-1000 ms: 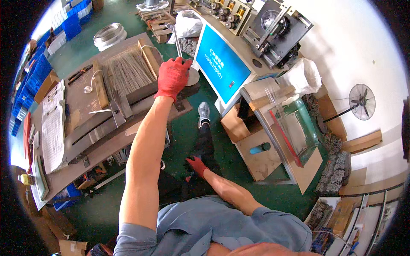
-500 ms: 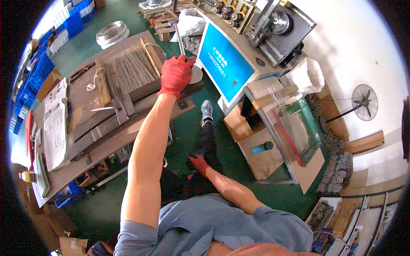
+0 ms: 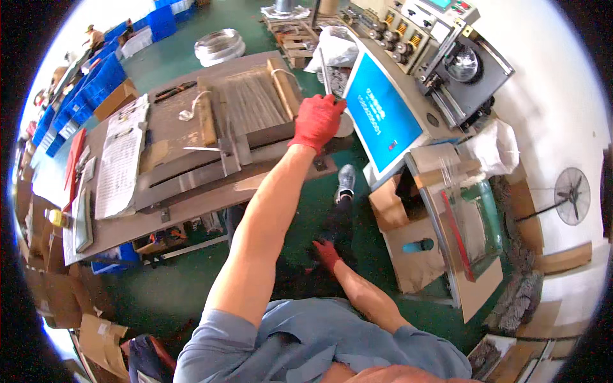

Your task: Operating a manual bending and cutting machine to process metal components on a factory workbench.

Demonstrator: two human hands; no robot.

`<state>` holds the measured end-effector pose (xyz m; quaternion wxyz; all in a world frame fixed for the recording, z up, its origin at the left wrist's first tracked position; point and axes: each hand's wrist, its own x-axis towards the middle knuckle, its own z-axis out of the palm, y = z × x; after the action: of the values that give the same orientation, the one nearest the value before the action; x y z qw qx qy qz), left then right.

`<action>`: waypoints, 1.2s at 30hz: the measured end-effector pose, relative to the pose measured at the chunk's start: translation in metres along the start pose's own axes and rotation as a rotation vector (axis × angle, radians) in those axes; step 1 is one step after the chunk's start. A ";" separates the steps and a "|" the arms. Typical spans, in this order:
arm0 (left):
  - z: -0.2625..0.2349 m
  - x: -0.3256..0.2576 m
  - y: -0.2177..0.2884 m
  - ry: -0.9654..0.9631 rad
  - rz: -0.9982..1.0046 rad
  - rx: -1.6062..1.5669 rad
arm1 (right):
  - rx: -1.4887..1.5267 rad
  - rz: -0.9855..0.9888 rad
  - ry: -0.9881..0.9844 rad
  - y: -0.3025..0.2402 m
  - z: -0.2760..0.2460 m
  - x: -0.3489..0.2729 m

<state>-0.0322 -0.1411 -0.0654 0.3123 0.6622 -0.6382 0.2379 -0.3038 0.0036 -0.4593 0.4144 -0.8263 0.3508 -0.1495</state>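
My left hand [image 3: 317, 122], in a red glove, reaches out past the right end of the workbench [image 3: 262, 182]. Its fingers are curled closed where a thin metal pole [image 3: 326, 71] meets them; the grip itself is partly hidden by the glove. Beside the hand shows a pale round plate [image 3: 345, 126]. On the bench, close by, a bundle of thin straight wires [image 3: 252, 102] lies between two wooden strips [image 3: 283, 88]. My right hand [image 3: 327, 255], gloved in red too, hangs low by my dark trouser leg, fingers loosely apart and holding nothing visible.
To the right stands a machine cabinet [image 3: 386, 118] with a blue panel. Nearer me is a stand [image 3: 440, 223] with a tilted, clear-covered tray. Pliers [image 3: 175, 91] and a paper sheet [image 3: 121, 166] lie on the bench. A wire coil [image 3: 219, 47] and blue crates [image 3: 96, 80] are beyond.
The whole scene has shifted rightward in the picture as my view turns. My left hand stays closed at the pole, and my right hand still hangs by my leg.
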 end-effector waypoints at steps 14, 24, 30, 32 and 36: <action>-0.005 0.015 0.017 -0.112 -0.012 0.015 | 0.451 0.206 0.009 0.042 0.003 0.008; -0.002 0.003 0.006 -0.076 -0.013 0.017 | 0.489 0.568 0.002 -0.039 -0.027 0.014; -0.002 0.009 0.014 0.039 -0.008 -0.043 | 0.695 0.547 -0.015 0.014 -0.005 0.014; -0.003 -0.002 0.001 0.010 -0.038 -0.012 | 0.274 0.501 -0.040 -0.011 -0.006 0.010; -0.001 0.013 0.017 0.019 -0.019 -0.052 | 0.541 0.411 0.033 0.035 -0.005 0.013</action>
<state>-0.0479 -0.1491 -0.0539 0.3379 0.6577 -0.6347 0.2245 -0.3134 -0.0228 -0.4844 0.6342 -0.5960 0.4644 -0.1639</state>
